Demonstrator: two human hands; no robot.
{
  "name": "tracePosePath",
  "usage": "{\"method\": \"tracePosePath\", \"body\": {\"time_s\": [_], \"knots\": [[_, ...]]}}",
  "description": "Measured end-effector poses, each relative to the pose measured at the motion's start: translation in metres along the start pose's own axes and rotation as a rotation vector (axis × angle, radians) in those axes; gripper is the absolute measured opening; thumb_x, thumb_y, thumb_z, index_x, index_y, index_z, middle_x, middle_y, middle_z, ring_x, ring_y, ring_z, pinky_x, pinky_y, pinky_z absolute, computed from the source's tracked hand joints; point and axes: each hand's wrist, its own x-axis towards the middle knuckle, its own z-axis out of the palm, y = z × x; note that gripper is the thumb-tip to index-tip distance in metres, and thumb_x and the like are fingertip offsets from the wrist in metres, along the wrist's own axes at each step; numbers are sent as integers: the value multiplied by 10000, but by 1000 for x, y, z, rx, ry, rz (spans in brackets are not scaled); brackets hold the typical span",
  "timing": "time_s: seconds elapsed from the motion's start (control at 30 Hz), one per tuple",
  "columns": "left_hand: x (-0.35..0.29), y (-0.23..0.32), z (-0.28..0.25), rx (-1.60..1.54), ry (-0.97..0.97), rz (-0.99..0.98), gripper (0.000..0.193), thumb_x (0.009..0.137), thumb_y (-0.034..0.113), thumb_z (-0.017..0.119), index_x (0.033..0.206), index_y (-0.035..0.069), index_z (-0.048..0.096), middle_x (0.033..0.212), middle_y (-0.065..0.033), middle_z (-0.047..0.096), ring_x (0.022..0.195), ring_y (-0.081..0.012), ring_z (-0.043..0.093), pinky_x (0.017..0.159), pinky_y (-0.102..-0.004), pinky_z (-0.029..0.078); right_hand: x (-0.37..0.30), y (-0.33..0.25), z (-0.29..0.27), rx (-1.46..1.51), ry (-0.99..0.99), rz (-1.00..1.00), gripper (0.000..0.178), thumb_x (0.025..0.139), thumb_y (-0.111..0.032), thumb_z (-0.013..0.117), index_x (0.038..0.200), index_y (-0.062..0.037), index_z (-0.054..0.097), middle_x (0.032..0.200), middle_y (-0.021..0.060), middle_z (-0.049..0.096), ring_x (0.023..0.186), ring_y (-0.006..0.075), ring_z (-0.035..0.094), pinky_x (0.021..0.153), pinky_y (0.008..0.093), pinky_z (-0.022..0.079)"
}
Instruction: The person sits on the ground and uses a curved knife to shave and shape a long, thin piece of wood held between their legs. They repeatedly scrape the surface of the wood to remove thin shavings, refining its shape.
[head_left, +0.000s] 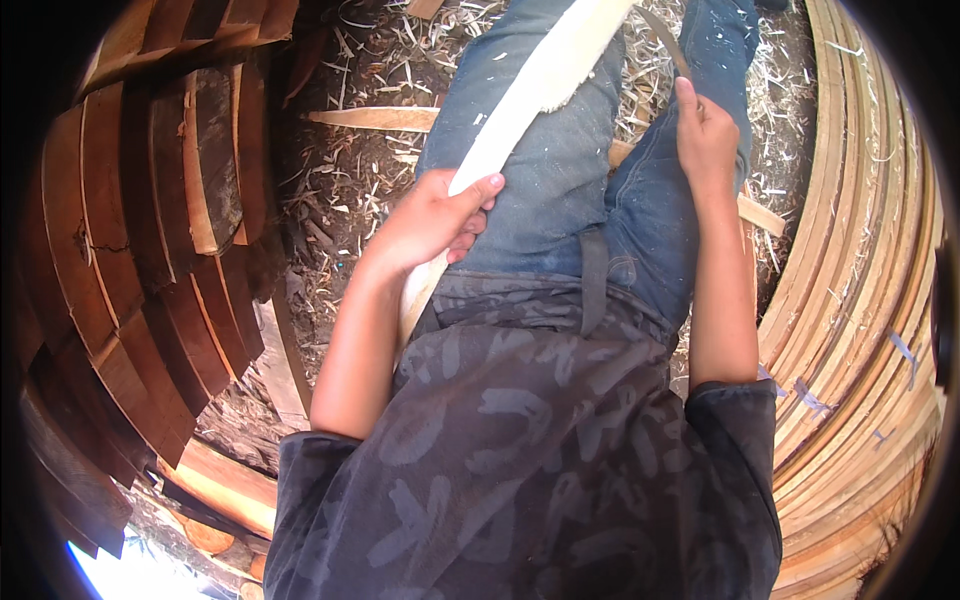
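Observation:
A long, pale piece of wood [515,110] slants over my left thigh, from beside my waist up to the top edge of the view. It widens in its upper half, where one edge looks rough. My left hand [440,220] is wrapped round its narrower lower part, the thumb lying across it. On the other side my right hand [708,135] is closed round the grip of a knife, thumb stretched along it. The knife's narrow, curved blade [662,40] points up and left, its tip close to the wood's edge near the top. My fingers hide the handle.
Stacked dark-faced boards [100,220] rise at the left. Long pale strips of wood [850,250] stand close along the right. Curled shavings [340,190] litter the ground, with a pointed offcut [375,119] beside my left leg and another wood piece [762,216] by my right.

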Motion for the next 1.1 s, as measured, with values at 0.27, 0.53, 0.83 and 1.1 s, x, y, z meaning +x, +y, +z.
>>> {"method": "tracePosePath", "body": {"time_s": [0.27, 0.53, 0.83, 1.1], "knots": [[1, 3, 6, 54, 53, 27, 351, 913, 340, 575, 735, 49, 494, 548, 34, 416, 409, -53, 363, 360, -226, 310, -60, -53, 18, -57, -244, -237, 608, 810, -576, 578, 565, -20, 571, 502, 138, 562, 496, 327, 594, 477, 396, 470], [0, 0, 16, 196, 168, 118, 347, 918, 327, 577, 726, 49, 496, 563, 47, 430, 435, -41, 380, 369, -220, 318, -36, -36, 35, -201, -45, -422, 619, 773, -638, 571, 547, -61, 558, 485, 119, 554, 470, 296, 595, 420, 359, 458], [-2, 3, 16, 151, 140, 110, 346, 929, 310, 560, 709, 58, 475, 553, 52, 409, 426, -35, 359, 365, -219, 303, -27, -11, 41, -290, 56, -175, 667, 796, -677, 505, 608, -44, 600, 497, 154, 561, 535, 331, 615, 487, 424, 480], [-3, -3, 8, 77, 74, 82, 339, 926, 309, 561, 730, 42, 487, 539, 33, 411, 406, -52, 369, 358, -231, 318, 28, 24, -4, 20, 115, 82, 687, 825, -656, 502, 586, -18, 589, 454, 102, 504, 449, 228, 512, 481, 399, 421]]}}
